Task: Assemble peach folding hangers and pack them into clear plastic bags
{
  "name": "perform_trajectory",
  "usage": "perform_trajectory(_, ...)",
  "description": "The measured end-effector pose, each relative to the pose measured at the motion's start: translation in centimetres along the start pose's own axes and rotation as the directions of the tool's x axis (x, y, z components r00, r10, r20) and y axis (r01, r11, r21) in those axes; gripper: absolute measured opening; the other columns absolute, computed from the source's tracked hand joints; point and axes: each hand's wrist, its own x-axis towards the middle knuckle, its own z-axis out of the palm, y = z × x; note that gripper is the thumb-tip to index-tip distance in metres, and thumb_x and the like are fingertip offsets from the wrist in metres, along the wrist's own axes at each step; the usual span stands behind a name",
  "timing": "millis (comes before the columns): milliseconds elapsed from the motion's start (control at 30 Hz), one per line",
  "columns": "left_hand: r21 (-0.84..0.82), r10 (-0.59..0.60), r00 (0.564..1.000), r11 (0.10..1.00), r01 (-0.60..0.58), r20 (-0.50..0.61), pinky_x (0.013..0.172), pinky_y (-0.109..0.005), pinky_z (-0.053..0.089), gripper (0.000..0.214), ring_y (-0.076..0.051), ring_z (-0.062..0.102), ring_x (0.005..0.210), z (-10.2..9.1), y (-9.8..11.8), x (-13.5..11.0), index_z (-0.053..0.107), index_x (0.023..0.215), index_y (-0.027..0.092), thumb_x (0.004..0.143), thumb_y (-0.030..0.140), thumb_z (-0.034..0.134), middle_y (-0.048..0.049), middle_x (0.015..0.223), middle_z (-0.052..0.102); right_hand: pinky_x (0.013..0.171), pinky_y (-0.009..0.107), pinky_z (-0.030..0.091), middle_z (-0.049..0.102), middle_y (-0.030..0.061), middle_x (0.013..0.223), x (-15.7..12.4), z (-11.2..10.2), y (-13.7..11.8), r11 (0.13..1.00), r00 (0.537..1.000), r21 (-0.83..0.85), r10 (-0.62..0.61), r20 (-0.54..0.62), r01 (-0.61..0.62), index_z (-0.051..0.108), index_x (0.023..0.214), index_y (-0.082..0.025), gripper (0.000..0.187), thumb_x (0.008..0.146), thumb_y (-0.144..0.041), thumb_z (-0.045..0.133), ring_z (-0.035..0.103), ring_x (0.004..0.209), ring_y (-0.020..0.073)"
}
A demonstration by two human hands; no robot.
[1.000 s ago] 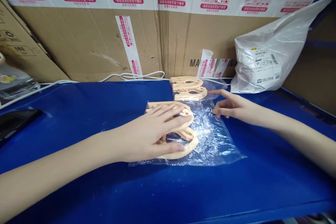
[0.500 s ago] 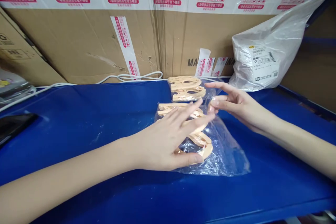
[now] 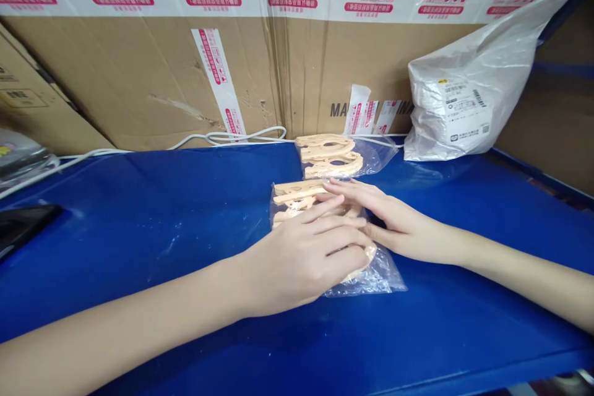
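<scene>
A clear plastic bag [image 3: 377, 276] holding pale orange flat cut-out pieces [image 3: 297, 192] lies on the blue table [image 3: 176, 229]. My left hand [image 3: 301, 253] rests flat on top of it, fingers stretched out. My right hand [image 3: 394, 223] comes in from the right and lies flat on the same bag, fingers pointing left and touching the pieces. Just behind it lies a second clear bag of the same pale orange pieces [image 3: 330, 156], apart from both hands.
Taped cardboard boxes [image 3: 185, 55] form a wall at the back. A white cable [image 3: 232, 136] runs along their foot. A white plastic parcel bag with a label [image 3: 464, 105] leans at the back right. A dark object [image 3: 21, 226] lies at the left edge.
My right hand has come down from the bag's upper right edge onto the bag. The loose flap on the right has been folded in, so the bag looks narrower. My left hand stays on top.
</scene>
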Motion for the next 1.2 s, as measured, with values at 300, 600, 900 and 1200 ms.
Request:
perform_trajectory(300,-0.068,-0.077,0.997,0.995,0.075,-0.020,0.070,-0.026,0.053,0.025,-0.016,0.064,0.074,0.2,0.1,-0.4,0.063,0.082,0.012,0.095,0.009,0.041,-0.0060,0.081,0.067,0.070,0.037,0.044,0.065,0.0040,0.083,0.3,-1.2,0.5,0.835,0.886,-0.310,0.386,-0.259,-0.454,0.060,0.088,-0.021,0.047,0.087,-0.068,0.055,0.060,0.080,0.0237)
perform_trajectory(600,0.068,0.242,0.954,0.970,-0.234,-0.177,0.068,-0.027,0.057,0.029,-0.014,0.059,0.062,1.3,-0.1,-0.4,0.063,0.069,0.015,0.093,0.010,0.049,-0.0035,0.072,0.066,0.064,0.032,0.046,0.064,0.0007,0.083,2.1,-0.4,-1.2,0.768,0.806,0.308,0.592,-0.009,-0.561,0.057,0.087,-0.023,0.037,0.077,-0.055,0.072,0.059,0.076,0.0194)
perform_trajectory(900,-0.011,0.176,0.969,0.983,-0.181,-0.175,0.098,-0.034,0.052,0.028,-0.021,0.065,0.109,-0.1,-0.9,0.3,0.064,0.116,0.012,0.096,0.028,0.053,-0.0079,0.117,0.072,0.069,0.033,0.061,0.072,0.0066,0.100,2.8,-1.5,-3.7,0.419,0.600,0.774,0.798,-0.064,-0.475,0.057,0.111,-0.022,0.056,0.063,-0.026,0.086,0.070,0.085,0.0236)
perform_trajectory(1200,-0.098,-0.593,0.801,0.795,0.599,0.083,0.122,-0.043,0.025,0.055,-0.023,0.032,0.146,-2.6,-8.2,-0.1,0.034,0.149,0.015,0.101,0.041,0.042,-0.0123,0.156,0.036,0.053,0.025,0.048,0.074,0.0124,0.083,2.8,-18.1,1.1,0.562,0.324,0.249,0.724,-0.609,-0.789,0.068,0.116,-0.008,0.035,0.103,-0.028,0.043,0.067,0.060,0.0122)
